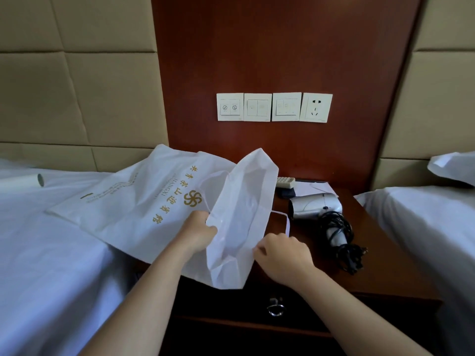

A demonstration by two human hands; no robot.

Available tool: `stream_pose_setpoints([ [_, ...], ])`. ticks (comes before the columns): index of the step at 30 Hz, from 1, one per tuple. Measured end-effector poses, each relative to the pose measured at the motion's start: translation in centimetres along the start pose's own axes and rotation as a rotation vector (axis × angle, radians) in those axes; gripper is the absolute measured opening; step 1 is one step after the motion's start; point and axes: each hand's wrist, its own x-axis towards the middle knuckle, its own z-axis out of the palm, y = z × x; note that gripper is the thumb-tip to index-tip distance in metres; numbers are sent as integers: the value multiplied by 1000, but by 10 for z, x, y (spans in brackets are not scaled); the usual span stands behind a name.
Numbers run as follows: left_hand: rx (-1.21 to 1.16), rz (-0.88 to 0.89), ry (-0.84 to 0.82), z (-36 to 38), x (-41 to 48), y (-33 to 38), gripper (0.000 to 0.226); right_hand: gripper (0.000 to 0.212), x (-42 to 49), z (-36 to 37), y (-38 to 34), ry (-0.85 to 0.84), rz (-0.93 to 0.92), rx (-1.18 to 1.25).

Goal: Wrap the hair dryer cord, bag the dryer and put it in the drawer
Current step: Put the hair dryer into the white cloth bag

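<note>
The white bag (159,201) sprawls from the bed (51,253) onto the surface (380,253), above the closed drawer (231,301). The left grip (200,232) is clamped on one rim of its mouth and the right grip (282,255) pinches the opposite rim, so opening the bag looks like the step in hand. The hair dryer (316,204) lies untouched on the surface just right of the bag, its cord (341,240) already bundled round the handle. Next, probably, the right grip must release and fetch the dryer while the left holds the mouth open.
</note>
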Motion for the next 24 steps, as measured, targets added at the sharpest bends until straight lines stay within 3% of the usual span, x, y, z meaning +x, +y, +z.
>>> stream_pose_setpoints([
  [6, 143, 24, -176, -16, -21, 11, 9, 28, 19, 23, -1, 13, -261, -29],
  [9, 191, -8, -175, -18, -27, 10, 6, 25, 23, 35, -4, -106, -296, 163],
  [11, 283, -13, -158, -17, -25, 5, 20, 37, 25, 40, -8, -137, -281, 253],
  [13, 509, -18, -103, -15, -19, 0, 32, 48, 28, 42, -12, -142, -260, 351],
  [15, 628, 1, -12, -13, -13, 0, 29, 57, 30, 41, -13, -168, -250, 436],
  [19, 522, 50, 125, -9, -7, 11, 27, 62, 35, 42, -10, -183, -274, 447],
  [24, 555, 109, 257, -22, -2, 10, 22, 56, 44, 47, -9, -194, -275, 416],
])
